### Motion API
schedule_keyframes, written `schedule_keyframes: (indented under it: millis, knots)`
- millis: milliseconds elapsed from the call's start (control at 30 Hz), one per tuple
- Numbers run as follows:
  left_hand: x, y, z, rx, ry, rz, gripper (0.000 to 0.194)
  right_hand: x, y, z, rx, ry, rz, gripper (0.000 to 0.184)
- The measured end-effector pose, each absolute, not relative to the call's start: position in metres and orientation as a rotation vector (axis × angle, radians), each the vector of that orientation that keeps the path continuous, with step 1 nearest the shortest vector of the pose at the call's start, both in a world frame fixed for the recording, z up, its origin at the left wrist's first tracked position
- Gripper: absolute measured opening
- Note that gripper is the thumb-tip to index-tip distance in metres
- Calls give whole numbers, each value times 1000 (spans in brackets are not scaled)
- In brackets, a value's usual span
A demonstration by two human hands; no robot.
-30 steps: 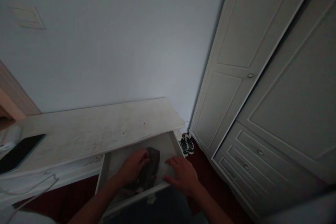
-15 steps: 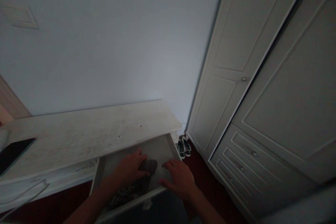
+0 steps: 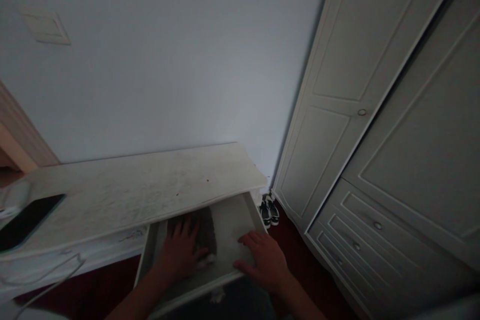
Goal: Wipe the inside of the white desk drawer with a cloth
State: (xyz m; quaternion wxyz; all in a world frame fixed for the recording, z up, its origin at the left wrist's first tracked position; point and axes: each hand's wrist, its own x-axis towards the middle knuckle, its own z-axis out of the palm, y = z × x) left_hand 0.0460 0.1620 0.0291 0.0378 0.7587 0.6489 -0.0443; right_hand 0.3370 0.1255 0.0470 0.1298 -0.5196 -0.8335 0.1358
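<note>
A pulled-out white drawer point(image 3: 234, 217) is in front of me. Inside, toward its left and back, lies a dark grey-brown piece of cloth point(image 3: 207, 232); its exact kind is hard to make out in the dim light. My left hand point(image 3: 182, 245) rests on the cloth with fingers spread. Beside its thumb shows a small whitish bit point(image 3: 210, 258), partly hidden. My right hand point(image 3: 264, 257) is over the drawer's front right corner, fingers apart and holding nothing, away from the cloth.
The drawer belongs to a white desk point(image 3: 131, 185) against the wall. A black flat device point(image 3: 30, 220) and a white object point(image 3: 17, 197) are on its left end. Sneakers point(image 3: 269, 211) stand on the red floor beside it. A white wardrobe point(image 3: 330, 135) rises at right.
My left hand has moved left and deeper into the drawer. The dark cloth, bunched by my fingers before, now lies flatter toward the back. My right hand stays near the front right corner.
</note>
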Motion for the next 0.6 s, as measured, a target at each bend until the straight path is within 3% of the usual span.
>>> schedule_keyframes:
  millis: [67, 467, 600]
  knots:
    - [47, 173, 19, 2315, 2001, -115, 89, 337, 125, 46, -1508, -2436, 395, 61]
    - [114, 256, -8, 2500, 1837, 302, 53, 337, 126, 35, -1504, -2482, 353, 62]
    - [137, 257, -9, 2516, 1763, 328, 60, 337, 126, 38, -1532, -2493, 337, 60]
